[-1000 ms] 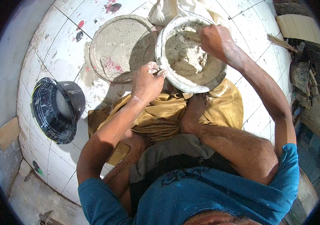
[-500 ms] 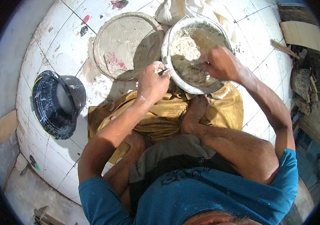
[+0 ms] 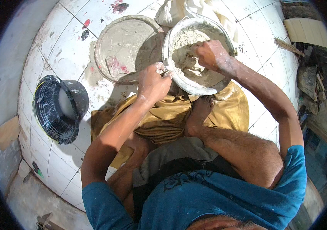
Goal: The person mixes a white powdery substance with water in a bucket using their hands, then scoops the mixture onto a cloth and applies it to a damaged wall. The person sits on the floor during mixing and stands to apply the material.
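A round metal bowl (image 3: 170, 57) full of pale grey plaster paste stands on the tiled floor in front of my knees. My left hand (image 3: 152, 83) grips the bowl's near left rim. My right hand (image 3: 210, 55) is closed inside the bowl, pressed into the thick paste (image 3: 188, 65) and smeared with it. A yellow-brown cloth (image 3: 163, 119) lies under the bowl's near edge and over my legs.
A second round pan (image 3: 127, 46), coated with dried plaster, sits left of the bowl. A black bucket (image 3: 58, 109) lies tipped on the white tiles (image 3: 56, 46) at left. A white bag (image 3: 198, 9) is behind the bowl. Rubble and boards lie at the right edge.
My right hand has moved from the bowl's far right rim down into the middle of the paste. My left hand has stayed on the near rim.
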A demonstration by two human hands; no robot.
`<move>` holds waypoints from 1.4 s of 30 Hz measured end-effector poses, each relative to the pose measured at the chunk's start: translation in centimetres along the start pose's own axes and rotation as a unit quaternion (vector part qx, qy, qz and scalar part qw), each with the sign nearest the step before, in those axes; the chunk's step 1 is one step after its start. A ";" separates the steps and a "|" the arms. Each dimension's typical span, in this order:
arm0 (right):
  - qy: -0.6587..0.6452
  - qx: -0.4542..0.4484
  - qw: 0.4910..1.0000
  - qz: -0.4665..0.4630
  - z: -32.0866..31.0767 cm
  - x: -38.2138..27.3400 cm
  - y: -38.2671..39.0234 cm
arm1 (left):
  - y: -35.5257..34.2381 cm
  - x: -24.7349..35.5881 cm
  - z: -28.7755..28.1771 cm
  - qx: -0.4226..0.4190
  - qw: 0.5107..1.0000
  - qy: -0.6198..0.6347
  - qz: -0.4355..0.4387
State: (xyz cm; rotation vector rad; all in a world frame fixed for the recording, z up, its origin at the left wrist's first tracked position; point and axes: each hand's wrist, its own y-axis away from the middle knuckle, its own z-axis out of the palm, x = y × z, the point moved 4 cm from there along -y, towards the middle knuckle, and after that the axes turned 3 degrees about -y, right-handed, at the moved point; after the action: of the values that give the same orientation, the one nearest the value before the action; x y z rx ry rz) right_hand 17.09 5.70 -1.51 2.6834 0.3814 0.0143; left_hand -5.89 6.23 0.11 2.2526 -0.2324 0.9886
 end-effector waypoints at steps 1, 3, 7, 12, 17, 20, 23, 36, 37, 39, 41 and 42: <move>0.002 0.006 1.000 0.015 -1.1 0.0 0.2 | 0.1 -0.1 -0.2 0.002 1.000 -0.003 -0.009; 0.008 0.016 0.999 0.049 -3.3 0.1 1.5 | 0.2 -0.1 -0.3 0.004 1.000 -0.010 -0.023; 0.003 0.137 0.989 0.050 -6.6 2.1 2.7 | -0.2 -1.0 0.5 0.008 0.999 0.030 -0.009; 0.007 0.018 0.996 0.091 -3.3 2.6 -1.1 | -0.2 -1.6 0.5 0.021 1.000 0.012 -0.008; -0.160 0.089 0.983 0.014 1.0 5.3 -1.3 | -0.5 -1.3 1.3 0.036 0.999 0.030 0.010; -0.234 0.040 0.971 -0.006 -0.9 2.9 0.5 | 0.2 -1.2 0.7 0.044 0.998 0.041 0.004; -0.167 0.018 0.985 -0.036 -2.7 0.3 4.9 | -0.1 -1.8 1.3 0.041 0.997 0.060 0.010; 0.023 0.011 1.000 0.008 0.6 0.0 1.4 | 0.0 0.4 -0.2 0.003 1.000 -0.006 -0.003; 0.024 0.034 0.999 0.019 -0.3 0.3 1.6 | 0.0 0.4 -0.1 -0.004 1.000 -0.010 -0.003; 0.023 0.078 0.996 0.040 -2.9 1.1 2.0 | 0.0 -0.2 -0.1 0.006 1.000 -0.003 -0.006; 0.021 0.146 0.989 0.020 -6.1 1.2 2.8 | 0.1 -0.7 0.2 0.011 1.000 0.008 -0.014; 0.020 0.110 0.993 0.044 -6.9 1.6 2.3 | 0.1 -0.7 0.2 0.017 1.000 0.011 -0.020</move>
State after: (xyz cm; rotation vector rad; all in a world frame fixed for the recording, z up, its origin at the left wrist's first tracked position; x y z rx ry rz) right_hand 18.79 6.92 5.61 2.9196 0.2912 0.0559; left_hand -6.33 5.94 -0.46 2.2674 -0.1620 1.0026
